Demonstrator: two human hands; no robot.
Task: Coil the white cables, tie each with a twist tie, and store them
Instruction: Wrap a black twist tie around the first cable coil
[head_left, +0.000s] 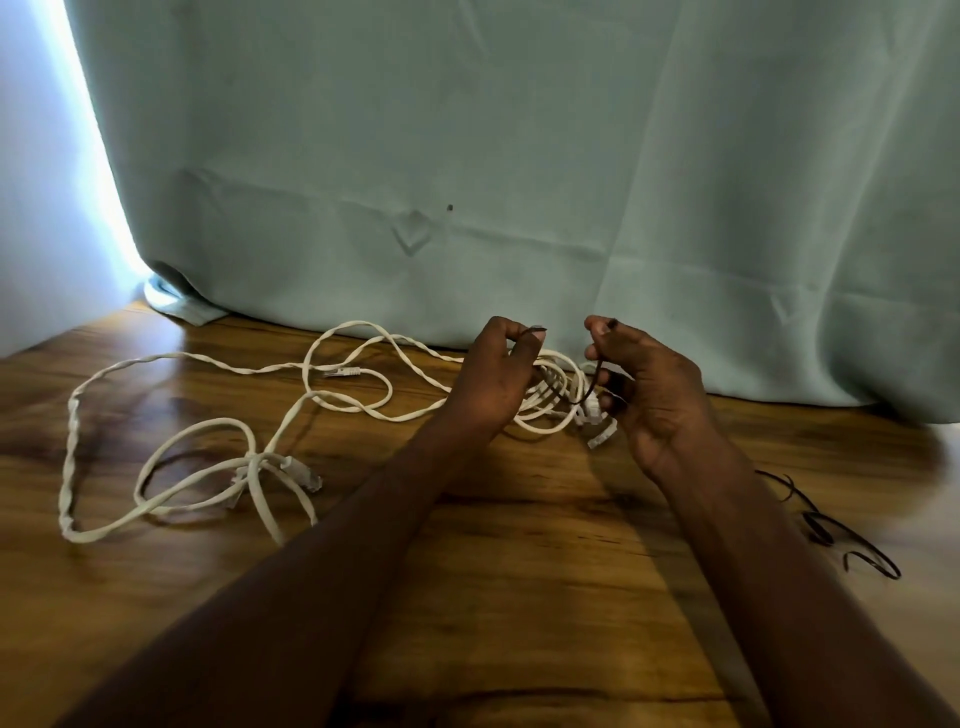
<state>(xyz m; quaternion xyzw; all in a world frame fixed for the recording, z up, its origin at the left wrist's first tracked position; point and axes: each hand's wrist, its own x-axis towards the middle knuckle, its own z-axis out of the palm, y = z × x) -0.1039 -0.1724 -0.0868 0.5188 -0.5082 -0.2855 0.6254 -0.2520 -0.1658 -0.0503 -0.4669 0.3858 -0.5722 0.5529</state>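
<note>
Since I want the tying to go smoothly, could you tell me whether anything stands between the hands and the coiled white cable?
Nothing visible does. The left hand and right hand are at the coiled white cable on the brown wooden table, each pinching an end of the thin dark twist tie.

White cable coil (550, 395) bunched between my hands, dark twist tie (589, 387) looped around it, loose white cables (218, 415) sprawled left, spare twist ties (831, 530) lying right.
</note>
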